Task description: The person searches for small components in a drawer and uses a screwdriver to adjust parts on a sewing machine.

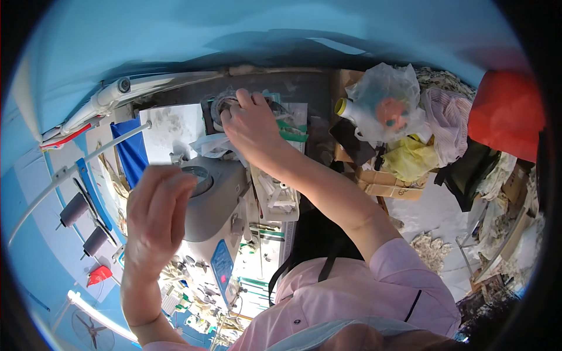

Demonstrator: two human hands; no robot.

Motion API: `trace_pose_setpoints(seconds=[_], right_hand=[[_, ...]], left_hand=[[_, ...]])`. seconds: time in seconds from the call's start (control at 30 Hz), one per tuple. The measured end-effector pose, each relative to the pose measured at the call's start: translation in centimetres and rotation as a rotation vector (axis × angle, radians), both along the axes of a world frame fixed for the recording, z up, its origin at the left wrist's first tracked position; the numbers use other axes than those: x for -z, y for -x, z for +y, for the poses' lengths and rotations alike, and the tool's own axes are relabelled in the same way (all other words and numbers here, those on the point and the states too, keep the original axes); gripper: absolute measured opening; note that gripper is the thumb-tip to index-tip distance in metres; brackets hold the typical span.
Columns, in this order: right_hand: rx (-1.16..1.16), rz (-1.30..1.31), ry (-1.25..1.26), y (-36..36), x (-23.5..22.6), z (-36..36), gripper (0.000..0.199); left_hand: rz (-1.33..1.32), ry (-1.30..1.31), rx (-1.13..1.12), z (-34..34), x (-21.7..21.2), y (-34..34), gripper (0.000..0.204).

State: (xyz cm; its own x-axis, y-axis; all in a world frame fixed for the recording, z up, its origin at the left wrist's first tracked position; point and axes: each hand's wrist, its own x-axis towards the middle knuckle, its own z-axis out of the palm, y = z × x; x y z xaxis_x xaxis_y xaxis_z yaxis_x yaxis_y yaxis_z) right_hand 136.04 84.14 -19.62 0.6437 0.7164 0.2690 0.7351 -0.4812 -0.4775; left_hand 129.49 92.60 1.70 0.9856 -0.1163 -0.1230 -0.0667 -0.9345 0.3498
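Counting hands, spools and bags around one sewing machine

Two hands are showing: the left hand [157, 216] is lifting near the one grey sewing machine [213, 202], and the right hand [252, 126] is reaching far onto one roll [221, 105]. Two grey spools [85, 225] are sitting at the left, with one red cone [99, 274] lying near them. One blue cloth [132, 151] is hanging at the far left. At the far right one clear bag [386, 105], one yellow bag [411, 157] and one red cloth [504, 114] are piling up.
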Motion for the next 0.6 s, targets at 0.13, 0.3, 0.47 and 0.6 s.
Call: trace_pose_setpoints(seconds=[0.13,0.3,0.47,0.6], right_hand=[[-0.073,-0.001,0.081,0.1,-0.5,1.1,0.009],[-0.034,-0.136,0.054,1.3,0.3,1.4,0.016],[-0.202,-0.075,-0.043,1.5,1.1,-0.2,0.029],[-0.34,-0.042,-0.204,0.7,2.1,-0.1,0.028]], left_hand=[[-0.008,-0.032,0.009,-1.9,-2.6,4.0,0.024],[-0.068,0.073,-0.013,-4.7,-4.7,9.1,0.025],[-0.07,0.35,-0.144,-8.8,-3.1,15.3,0.029],[-0.027,0.56,-0.2,-13.3,0.5,18.5,0.026]])
